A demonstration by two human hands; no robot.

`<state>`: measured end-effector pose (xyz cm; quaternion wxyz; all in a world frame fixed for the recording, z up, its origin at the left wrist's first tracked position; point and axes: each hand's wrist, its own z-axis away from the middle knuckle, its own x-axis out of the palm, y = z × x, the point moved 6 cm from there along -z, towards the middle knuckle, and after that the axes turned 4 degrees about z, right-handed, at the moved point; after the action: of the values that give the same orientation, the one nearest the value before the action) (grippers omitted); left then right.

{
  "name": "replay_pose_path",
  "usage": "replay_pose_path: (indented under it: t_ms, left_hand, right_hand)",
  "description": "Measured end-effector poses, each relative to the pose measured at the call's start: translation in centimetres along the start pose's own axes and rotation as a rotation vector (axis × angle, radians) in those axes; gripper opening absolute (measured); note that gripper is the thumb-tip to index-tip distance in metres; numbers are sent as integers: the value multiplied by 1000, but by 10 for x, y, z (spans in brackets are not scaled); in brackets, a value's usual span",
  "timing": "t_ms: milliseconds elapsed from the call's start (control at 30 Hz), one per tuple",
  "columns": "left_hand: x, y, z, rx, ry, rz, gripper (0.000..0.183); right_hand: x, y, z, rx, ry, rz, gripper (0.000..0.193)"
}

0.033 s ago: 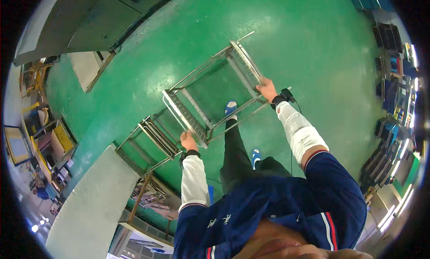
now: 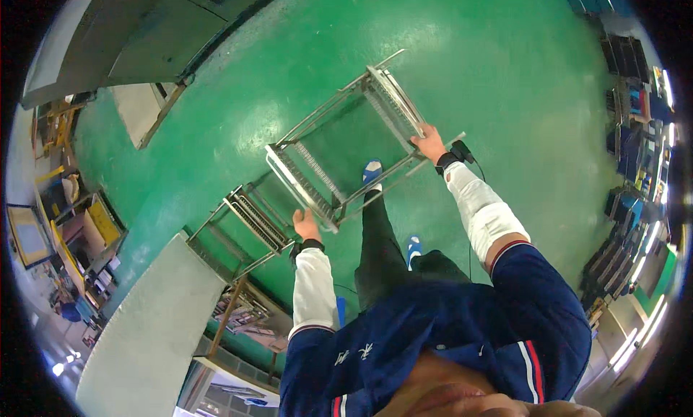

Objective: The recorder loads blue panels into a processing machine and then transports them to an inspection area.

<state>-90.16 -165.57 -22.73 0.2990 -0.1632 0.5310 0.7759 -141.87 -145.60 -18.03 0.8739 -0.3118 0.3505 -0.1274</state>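
Right hand [image 2: 432, 144] fingers clamped on the near corner of the metal rack [image 2: 297, 180], at the end of its right slotted side; left hand [image 2: 306, 224] just beside the near end of the left slotted side, thumb up, can't tell if those fingers are closed on anything or even touching. Rack is in front of the person, over the green floor [image 2: 498, 78], angled away to upper right, slotted strips on two sides, thin rods joining them, open middle; can't tell if its feet bear on the floor. Black band on each wrist, black device [image 2: 463, 153] with a cable at the right one, white sleeves [image 2: 487, 208] above. One blue-and-white slipper [image 2: 372, 172] shows by the rack's near edge. Second, smaller-looking rack [image 2: 254, 218] sits left of the left hand, next to a grey-topped bench [image 2: 155, 323]. Further out: grey cabinet [image 2: 166, 38] upper left, stacked dark bins [image 2: 624, 154] along the right
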Motion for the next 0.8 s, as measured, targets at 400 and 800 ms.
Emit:
replay_pose_path:
  t_ms: [400,800]
  left_hand:
    - [164,103,84,1036,-692,-1168,27]
    - [247,212,251,1429,-901,-1190,21]
  right_hand:
    - [-69,157,155,48,-127,236,20]
    - [-189,398,353,128,162,338,24]
